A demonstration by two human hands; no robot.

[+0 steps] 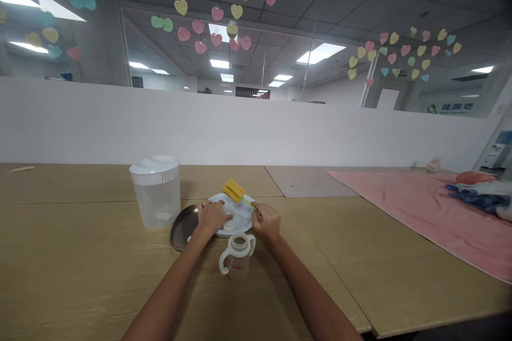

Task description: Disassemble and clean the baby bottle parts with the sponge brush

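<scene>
My right hand [266, 221] is closed around the thin green handle of a bottle brush with a yellow sponge head [234, 191]. The sponge head hangs over the far rim of a white plate [244, 218]. My left hand [213, 217] reaches over the plate's left side, fingers curled around a translucent bottle cap [228, 210], partly hidden. A small white ring [229, 226] lies on the plate below it. Nearer to me stands a clear baby bottle [239, 264], upright and uncapped, with two white handles. Neither hand touches the bottle.
A dark metal tray [183, 228] sits left of the plate, partly behind my left hand. Farther left stands a tall translucent bucket [157, 197] with a white lid. A pink cloth [416, 208] covers the table's right side, with folded fabric [480, 192] on it.
</scene>
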